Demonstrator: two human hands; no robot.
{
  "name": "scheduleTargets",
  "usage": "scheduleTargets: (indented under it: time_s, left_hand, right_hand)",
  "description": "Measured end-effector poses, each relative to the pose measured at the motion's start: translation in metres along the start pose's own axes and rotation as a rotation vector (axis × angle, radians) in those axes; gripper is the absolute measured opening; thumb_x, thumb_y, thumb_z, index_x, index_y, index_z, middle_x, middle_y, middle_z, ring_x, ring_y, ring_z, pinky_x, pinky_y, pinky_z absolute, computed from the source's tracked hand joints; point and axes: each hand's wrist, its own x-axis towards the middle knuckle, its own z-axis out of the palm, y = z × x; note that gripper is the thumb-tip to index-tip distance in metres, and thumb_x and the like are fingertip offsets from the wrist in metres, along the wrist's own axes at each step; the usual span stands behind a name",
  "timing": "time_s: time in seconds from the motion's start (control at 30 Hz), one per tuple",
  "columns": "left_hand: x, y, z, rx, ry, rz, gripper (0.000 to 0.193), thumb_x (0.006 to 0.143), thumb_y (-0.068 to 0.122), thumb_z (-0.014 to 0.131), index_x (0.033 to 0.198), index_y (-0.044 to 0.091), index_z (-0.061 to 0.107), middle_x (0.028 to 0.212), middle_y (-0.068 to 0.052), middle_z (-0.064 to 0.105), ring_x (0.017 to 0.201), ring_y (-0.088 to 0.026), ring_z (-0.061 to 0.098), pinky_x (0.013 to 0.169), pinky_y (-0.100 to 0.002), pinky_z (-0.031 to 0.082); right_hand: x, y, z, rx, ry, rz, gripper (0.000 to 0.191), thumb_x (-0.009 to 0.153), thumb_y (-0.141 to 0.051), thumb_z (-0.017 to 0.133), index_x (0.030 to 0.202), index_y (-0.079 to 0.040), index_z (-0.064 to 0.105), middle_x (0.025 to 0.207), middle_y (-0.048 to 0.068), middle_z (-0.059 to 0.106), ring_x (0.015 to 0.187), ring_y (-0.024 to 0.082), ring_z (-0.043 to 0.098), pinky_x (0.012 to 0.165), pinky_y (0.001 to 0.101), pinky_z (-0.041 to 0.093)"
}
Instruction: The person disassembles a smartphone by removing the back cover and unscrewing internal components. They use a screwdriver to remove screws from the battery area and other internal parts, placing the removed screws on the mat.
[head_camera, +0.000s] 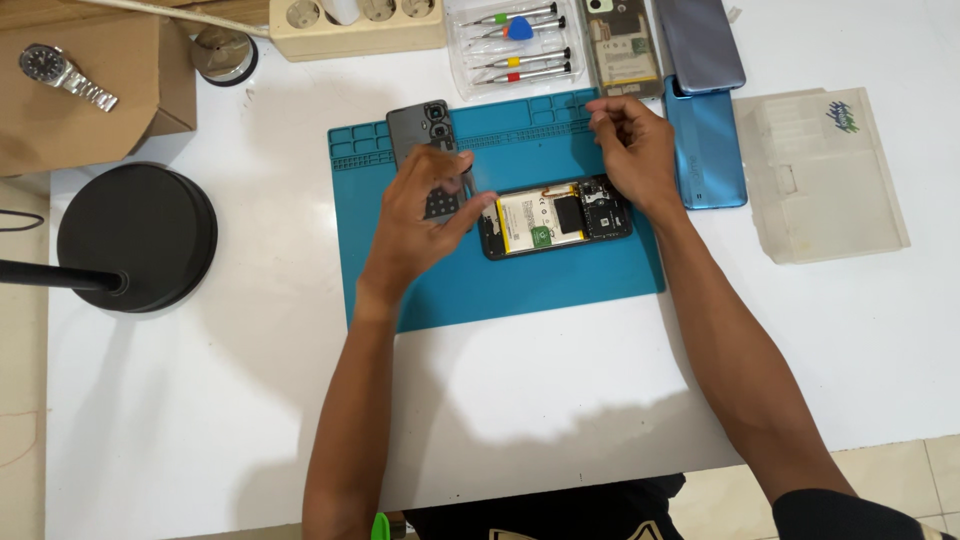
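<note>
On blue mat (500, 285), left hand (425, 215) steadies opened phone (555, 218).

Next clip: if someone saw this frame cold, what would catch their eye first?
Most likely the opened phone with its back off and battery exposed, lying in the middle of the blue work mat on the white table. The left hand rests at its left end and the right hand hovers over its right end. Behind the mat lie a tray of small screwdrivers and more phones.
</note>
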Motion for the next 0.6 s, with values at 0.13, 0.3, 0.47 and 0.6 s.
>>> scheduleTargets:
  time_s: [0.13,0.3,0.47,0.6]
  left_hand:
    - [-0.002,0.002,-0.007,-0.261,-0.080,-0.050,0.028,0.099,0.014,0.073,0.123,0.003,0.062,0.112,-0.007,0.073,0.106,-0.015,0.074,0.080,-0.028,0.065]
    - [0.000,0.002,0.006,0.073,0.012,-0.104,0.037,0.089,0.015,0.088,0.119,0.006,0.068,0.097,-0.013,0.069,0.085,-0.020,0.072,0.075,-0.033,0.064]
    - [-0.002,0.004,0.000,-0.372,-0.063,0.089,0.031,0.103,0.014,0.068,0.131,0.006,0.057,0.125,-0.007,0.065,0.117,-0.018,0.066,0.095,-0.031,0.061]
    - [-0.001,0.005,0.003,-0.103,-0.006,0.012,0.035,0.095,0.013,0.078,0.125,0.007,0.063,0.102,-0.008,0.071,0.096,-0.018,0.074,0.084,-0.030,0.063]
  right_hand:
    - [0.000,0.002,0.000,0.012,0.014,0.001,0.014,0.104,-0.006,0.063,0.115,-0.004,0.072,0.092,0.000,0.071,0.079,0.005,0.062,0.072,0.0215,0.052]
    - [0.000,0.003,-0.001,-0.006,0.014,-0.016,0.014,0.104,-0.006,0.063,0.114,-0.004,0.072,0.091,0.000,0.071,0.079,0.005,0.063,0.072,0.0215,0.053]
    - [-0.001,0.003,0.000,0.005,0.010,-0.046,0.014,0.104,-0.006,0.063,0.115,-0.004,0.072,0.091,0.000,0.072,0.080,0.005,0.064,0.074,0.0213,0.054]
    - [-0.002,0.000,0.000,-0.037,0.008,-0.031,0.013,0.103,-0.007,0.065,0.114,-0.004,0.073,0.088,0.000,0.072,0.078,0.006,0.063,0.070,0.0217,0.052]
